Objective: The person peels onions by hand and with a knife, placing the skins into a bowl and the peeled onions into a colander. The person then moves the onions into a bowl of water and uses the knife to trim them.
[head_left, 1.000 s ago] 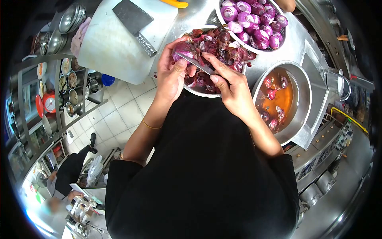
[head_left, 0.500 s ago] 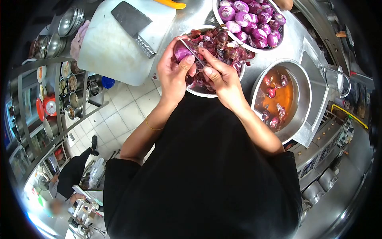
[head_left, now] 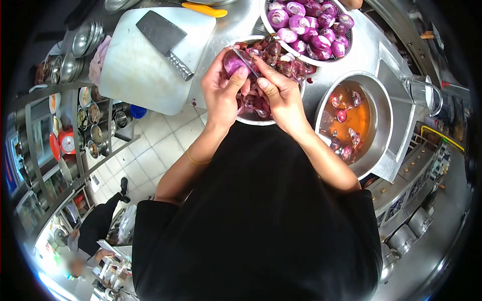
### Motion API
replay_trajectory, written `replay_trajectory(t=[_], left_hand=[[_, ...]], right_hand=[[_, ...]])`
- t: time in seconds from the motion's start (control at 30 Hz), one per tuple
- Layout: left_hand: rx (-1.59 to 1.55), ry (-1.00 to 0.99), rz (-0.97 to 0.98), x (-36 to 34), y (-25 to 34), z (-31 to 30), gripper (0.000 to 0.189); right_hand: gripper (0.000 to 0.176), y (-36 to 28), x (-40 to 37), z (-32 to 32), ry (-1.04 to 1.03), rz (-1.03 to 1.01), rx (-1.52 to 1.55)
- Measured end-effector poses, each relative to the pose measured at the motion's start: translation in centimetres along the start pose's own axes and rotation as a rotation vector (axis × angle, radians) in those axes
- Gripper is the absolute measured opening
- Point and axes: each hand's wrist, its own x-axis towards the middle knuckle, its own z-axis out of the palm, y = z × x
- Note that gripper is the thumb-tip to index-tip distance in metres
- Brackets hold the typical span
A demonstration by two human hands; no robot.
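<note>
Watching through the head cam from my end: left hand (head_left: 221, 95) is curled around a purple onion (head_left: 232, 62), thumb and fingers wrapped on its sides, just above the near-left part of the peel bowl (head_left: 253, 122). Right hand (head_left: 282, 98) is pinching a slim knife (head_left: 245, 59), blade against the onion. I'd guess the onion's light and firm, slick where it's glossy, so I'd grip its fat middle, fingertips off the blade side. The papery skins (head_left: 271, 51) filling the bowl look crinkly and fragile.

Right of the bowl, a deep smooth steel basin (head_left: 385, 118) holds amber liquid with onions in it. Left of it, a scuffed pale board (head_left: 133, 78) carries a flat, dark cleaver (head_left: 161, 32) with a ribbed metal handle. Beyond it, a perforated colander (head_left: 317, 63) is heaped with shiny round onions.
</note>
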Motion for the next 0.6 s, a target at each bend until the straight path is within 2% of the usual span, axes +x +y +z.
replay_trajectory(t=[0.03, 0.1, 0.13, 0.17, 0.23, 0.27, 0.33, 0.43, 0.47, 0.57, 0.6], left_hand=[[0.001, -0.014, -0.012, 0.0, 0.2, -0.1, 0.047], [0.098, 0.038, 0.148, -0.5, -0.3, 0.7, 0.048], [0.150, 0.047, 0.181, -1.0, 0.4, 1.7, 0.050], [0.201, 0.057, 0.302, -0.7, -0.3, 1.7, 0.050], [0.359, 0.059, 0.404, -0.4, -0.8, 1.3, 0.049], [0.358, 0.060, 0.405, -0.3, -0.6, 1.1, 0.049], [0.028, -0.018, 0.076, -0.1, 0.6, 0.5, 0.047], [-0.261, -0.168, -0.104, 0.8, 1.2, -1.1, 0.042], [-0.335, -0.303, -0.172, 1.2, 1.5, -2.1, 0.041], [-0.333, -0.225, -0.234, 0.9, 2.3, -1.3, 0.041], [-0.223, -0.100, -0.220, 0.7, 2.1, -1.0, 0.038]], right_hand=[[0.036, 0.3, 0.2, 0.2, 0.026, -0.217, -0.161], [0.035, -0.2, -0.2, 0.5, 0.025, -0.217, -0.188], [0.035, -0.5, -0.4, 0.9, 0.054, -0.086, -0.072], [0.035, -0.6, -0.5, 1.2, 0.084, 0.045, 0.041], [0.034, -0.3, -0.4, 1.1, 0.106, 0.062, 0.145], [0.034, -0.8, -0.5, 0.7, 0.070, 0.160, 0.270], [0.035, -1.7, -0.4, 0.3, 0.054, 0.302, 0.479], [0.038, -3.6, -0.3, -0.6, -0.044, 0.424, 0.722], [0.038, -3.6, -0.3, -0.6, -0.046, 0.421, 0.719], [0.037, -2.8, -0.6, -0.4, -0.047, 0.432, 0.669], [0.037, -2.4, -0.7, -0.4, -0.058, 0.405, 0.586]])
